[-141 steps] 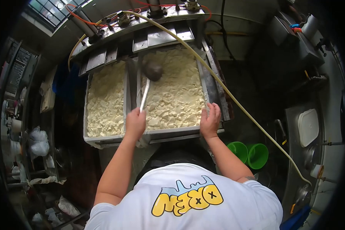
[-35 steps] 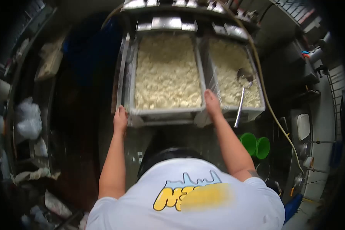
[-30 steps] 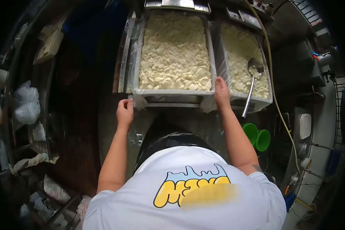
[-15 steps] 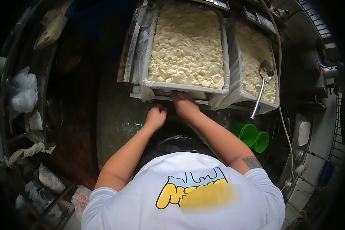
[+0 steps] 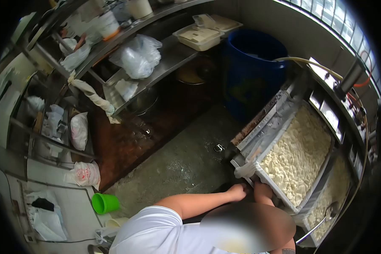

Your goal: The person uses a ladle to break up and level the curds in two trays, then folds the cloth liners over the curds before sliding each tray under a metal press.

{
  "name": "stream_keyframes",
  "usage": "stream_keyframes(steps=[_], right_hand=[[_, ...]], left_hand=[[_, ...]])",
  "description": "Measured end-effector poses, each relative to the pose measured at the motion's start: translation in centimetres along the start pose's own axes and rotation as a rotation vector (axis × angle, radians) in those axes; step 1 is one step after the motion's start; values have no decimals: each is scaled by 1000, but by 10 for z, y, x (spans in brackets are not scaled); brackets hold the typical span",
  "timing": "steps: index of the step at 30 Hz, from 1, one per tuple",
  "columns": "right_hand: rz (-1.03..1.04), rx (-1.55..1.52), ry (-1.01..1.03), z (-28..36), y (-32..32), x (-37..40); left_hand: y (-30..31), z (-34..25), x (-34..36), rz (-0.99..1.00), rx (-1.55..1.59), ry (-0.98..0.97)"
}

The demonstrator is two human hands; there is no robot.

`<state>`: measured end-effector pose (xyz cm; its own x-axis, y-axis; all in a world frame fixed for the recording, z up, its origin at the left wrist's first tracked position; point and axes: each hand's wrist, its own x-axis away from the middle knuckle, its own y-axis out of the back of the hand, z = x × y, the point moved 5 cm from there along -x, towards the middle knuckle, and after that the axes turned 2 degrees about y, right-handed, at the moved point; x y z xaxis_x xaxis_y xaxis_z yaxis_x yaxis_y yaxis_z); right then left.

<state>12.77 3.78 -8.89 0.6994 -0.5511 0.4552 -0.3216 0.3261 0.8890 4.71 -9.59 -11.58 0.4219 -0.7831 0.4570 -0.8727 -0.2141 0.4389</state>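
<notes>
A cloth-lined tray (image 5: 263,174) full of pale, lumpy curd-like pieces (image 5: 298,154) stands at the right. My right hand (image 5: 262,191) is at its near edge, with the fingertips hidden under the rim. Just left of it, my left hand (image 5: 238,192) is closed near the tray's bunched cloth corner (image 5: 244,170); whether anything is inside is too small to tell. Beside the first tray lies a second tray of the same pieces (image 5: 335,199), with a metal ladle (image 5: 331,211) resting on it.
A blue barrel (image 5: 254,80) with a hose (image 5: 317,65) stands behind the trays. Metal shelving (image 5: 169,55) holds plastic bags (image 5: 137,57) and a lidded container (image 5: 199,37). On the left are a green bucket (image 5: 106,203) and a white sack (image 5: 86,173).
The head view has swung left, so the trays now appear farther right and tilted, and the barrel and shelving show. Both hands stay near the tray's front edge.
</notes>
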Motion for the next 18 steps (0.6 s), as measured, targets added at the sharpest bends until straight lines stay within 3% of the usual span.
stream_keyframes(steps=[5, 7, 9, 13, 15, 17, 18], right_hand=[[4, 49, 30, 25, 21, 39], [163, -111, -90, 21, 20, 62], [-18, -166, 23, -6, -34, 65], [-405, -506, -7, -16, 9, 111], [-609, -698, -22, -25, -3, 131], [-490, -944, -190, -37, -35, 140], [-547, -985, -229, -43, -51, 142]], left_hand=[[7, -16, 15, -8, 123, 69], [14, -35, 23, -94, 40, -91], [23, -53, 28, -127, 32, -197], [14, -82, 12, -257, -387, -561], [7, -98, 11, -352, -494, -741], [-14, -83, -3, -213, -580, -650], [-18, -82, -6, -166, -671, -597]])
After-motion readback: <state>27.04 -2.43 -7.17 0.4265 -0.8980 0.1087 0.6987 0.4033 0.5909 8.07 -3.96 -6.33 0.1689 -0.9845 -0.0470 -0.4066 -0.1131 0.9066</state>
